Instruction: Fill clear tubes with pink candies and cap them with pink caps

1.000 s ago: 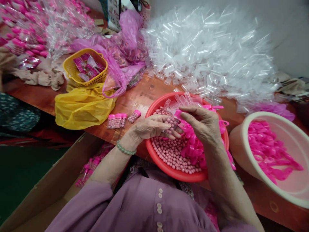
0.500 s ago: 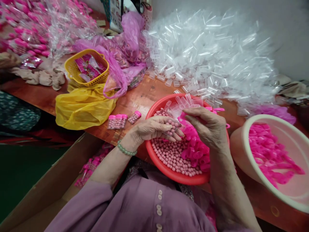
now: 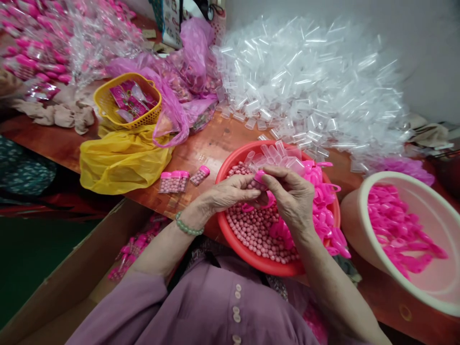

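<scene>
My left hand [image 3: 228, 194] is closed round a small clear tube of pink beads [image 3: 253, 185], mostly hidden by the fingers. Against the tube's end, my right hand [image 3: 293, 199] pinches a bright pink cap [image 3: 259, 176]. Both hands meet above a red basin [image 3: 230, 238]. In it lie loose pink beads [image 3: 257, 235], a heap of pink plastic caps [image 3: 325, 215] and several clear tubes [image 3: 275, 152]. Left of the basin, several capped tubes of beads [image 3: 174, 182] rest on the table.
A huge pile of clear tubes [image 3: 309, 81] covers the table's back. At right stands a pale tub [image 3: 366, 230] of pink pieces. Leftward are a yellow basket [image 3: 143, 117], a yellow bag [image 3: 125, 163] and bagged pink items [image 3: 46, 52]. A cardboard box [image 3: 64, 273] sits below the table edge.
My right hand has moved left and down to meet the left hand, and the pink cap now touches the tube's end. My left hand has closed more tightly round the tube.
</scene>
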The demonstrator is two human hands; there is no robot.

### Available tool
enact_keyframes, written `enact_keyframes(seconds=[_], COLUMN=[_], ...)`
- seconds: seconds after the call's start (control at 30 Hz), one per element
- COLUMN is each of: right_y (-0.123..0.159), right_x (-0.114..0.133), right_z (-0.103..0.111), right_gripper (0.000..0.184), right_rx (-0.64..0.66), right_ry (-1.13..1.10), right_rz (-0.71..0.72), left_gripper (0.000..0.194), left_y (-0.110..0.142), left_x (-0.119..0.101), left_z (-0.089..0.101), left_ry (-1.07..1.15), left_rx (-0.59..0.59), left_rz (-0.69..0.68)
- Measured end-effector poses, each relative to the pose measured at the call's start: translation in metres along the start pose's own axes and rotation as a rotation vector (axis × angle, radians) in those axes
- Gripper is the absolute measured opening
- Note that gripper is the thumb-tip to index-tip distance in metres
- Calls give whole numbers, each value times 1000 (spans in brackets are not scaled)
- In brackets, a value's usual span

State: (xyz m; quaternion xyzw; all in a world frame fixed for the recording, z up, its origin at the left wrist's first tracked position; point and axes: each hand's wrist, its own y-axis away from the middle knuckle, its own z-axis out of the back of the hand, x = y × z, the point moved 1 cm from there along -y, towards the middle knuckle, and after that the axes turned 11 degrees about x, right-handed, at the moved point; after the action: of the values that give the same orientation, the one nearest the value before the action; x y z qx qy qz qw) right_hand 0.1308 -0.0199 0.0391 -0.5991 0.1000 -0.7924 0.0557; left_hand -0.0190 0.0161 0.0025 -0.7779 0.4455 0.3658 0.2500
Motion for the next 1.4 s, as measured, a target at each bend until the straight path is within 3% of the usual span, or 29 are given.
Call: enact_keyframes(seconds=[0.43, 0.7, 0.8, 0.97, 1.13, 1.4], right_y=[-5, -8, -8, -4, 0, 1], right_x=[-8, -2, 0, -5, -13, -20], right_z=[-9, 1, 5, 1, -5, -3], right_gripper=[14, 4, 15, 68, 77, 70], right_rx=[-7, 129, 252, 362, 323, 283], right_ry=[-11, 279, 457, 711, 915, 889], right_rz=[-14, 219, 311, 502, 536, 674], left_gripper=[48, 51, 50, 45, 47, 47], left_y=[0, -1, 0, 0, -3, -3], left_x=[-2, -3, -2, -1, 1, 5], left_z=[0, 0, 2, 4, 5, 9], left_ry=[-133, -69, -34, 72, 66, 70], left_rx=[-35, -22, -54, -65, -92, -37], left_rz=[5, -52, -53, -14, -34, -59])
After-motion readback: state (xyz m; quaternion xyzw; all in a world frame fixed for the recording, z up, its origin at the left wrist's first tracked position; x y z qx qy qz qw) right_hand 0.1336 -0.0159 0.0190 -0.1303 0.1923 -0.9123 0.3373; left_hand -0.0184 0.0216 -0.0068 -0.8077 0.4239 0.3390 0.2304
